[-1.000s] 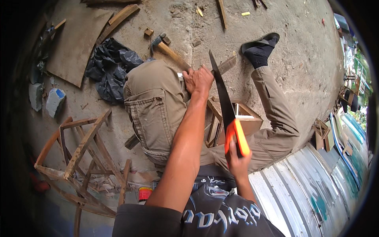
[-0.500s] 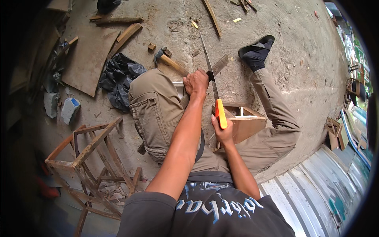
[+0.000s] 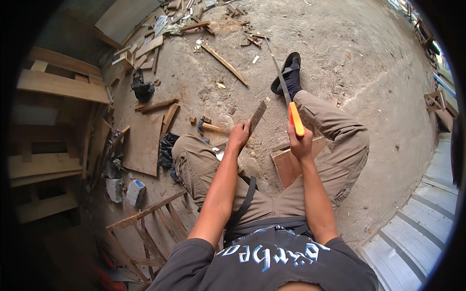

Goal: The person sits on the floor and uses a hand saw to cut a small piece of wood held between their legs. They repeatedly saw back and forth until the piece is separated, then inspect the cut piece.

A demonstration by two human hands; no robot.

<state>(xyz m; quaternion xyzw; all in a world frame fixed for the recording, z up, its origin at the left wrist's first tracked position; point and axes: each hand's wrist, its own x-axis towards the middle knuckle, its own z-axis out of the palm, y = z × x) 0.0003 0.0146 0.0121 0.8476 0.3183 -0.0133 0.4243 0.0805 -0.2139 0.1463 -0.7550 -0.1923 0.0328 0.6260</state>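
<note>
My left hand [image 3: 239, 135] is closed around a short wooden strip [image 3: 257, 116], which points up and to the right above the floor. In my right hand [image 3: 301, 141] is the orange-yellow handle of a handsaw [image 3: 295, 119]. Its long blade slants up and left past my foot, apart from the strip. A hammer [image 3: 216, 128] with a wooden handle lies just beyond my left hand. Between my legs, near my right forearm, sits a brown wooden box [image 3: 287, 169], partly hidden by my hand and leg.
A wooden frame [image 3: 145, 213] stands at the lower left. Beyond my left knee lie a flat board [image 3: 142, 145], a black plastic bag [image 3: 167, 151] and two concrete blocks. Scrap wood [image 3: 224, 64] is scattered at the far side; corrugated metal sheet [image 3: 412, 233] lies at the right.
The saw has come away from the wooden strip and moved right with my right hand. My left hand now holds the strip raised at an angle. The view has shifted.
</note>
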